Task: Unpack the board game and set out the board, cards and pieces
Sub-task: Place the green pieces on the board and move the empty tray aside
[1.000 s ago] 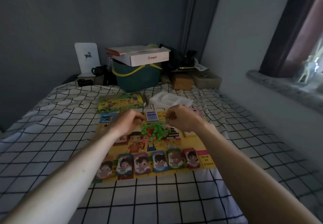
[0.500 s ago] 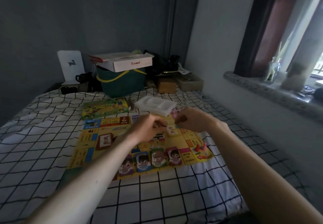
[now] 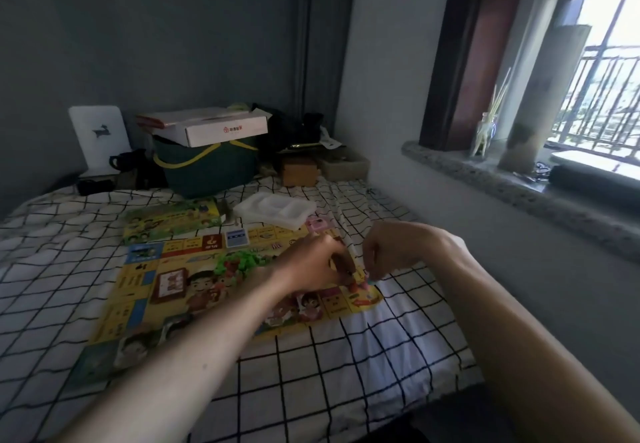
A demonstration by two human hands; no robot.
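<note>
Left hand: the left hand (image 3: pixel 311 264) reaches out over the board (image 3: pixel 145 280) – fingers curled down, pinching small pieces (image 3: pixel 358 285) at the board's near right corner.
Right hand: the right hand (image 3: pixel 394 252) is just beside it, fingers bent; I cannot tell if it grips a piece.
Board: flat on the bed (image 3: pixel 346 356).
Cards: blue cards (image 3: pixel 237 237) lie on the board's far side.
Box: the game box (image 3: pixel 171 219) sits behind the board – the white tray (image 3: pixel 275 208) is next to it.

White box (image 3: pixel 227 130) — red logo, probably unreadable.
</note>
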